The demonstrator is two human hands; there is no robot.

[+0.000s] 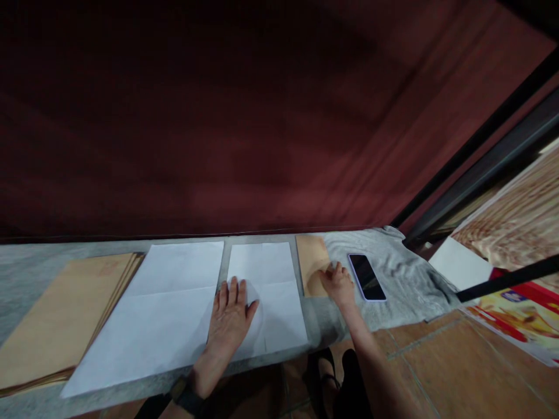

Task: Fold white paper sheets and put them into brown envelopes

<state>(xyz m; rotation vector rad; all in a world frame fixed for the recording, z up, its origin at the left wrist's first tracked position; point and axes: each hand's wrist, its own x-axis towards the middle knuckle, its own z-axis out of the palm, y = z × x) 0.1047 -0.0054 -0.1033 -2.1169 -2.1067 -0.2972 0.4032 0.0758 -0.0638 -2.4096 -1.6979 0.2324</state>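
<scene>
My left hand lies flat with its fingers spread, mostly on a creased white sheet of paper. Its left side reaches the edge of a larger white sheet, which also has a crease across it. Over the lower right part of a small brown envelope is my right hand, its thumb apart from the loosely bent fingers. The envelope lies flat, and part of its right edge is hidden by that hand. A phone with a dark screen and light purple edge rests just right of my right hand.
A pile of large brown envelopes lies at the left. Grey cloth covers the narrow surface, wrinkled at the right end. Behind stands a dark red panel. Black bars, a white board and a red-yellow package are at the right.
</scene>
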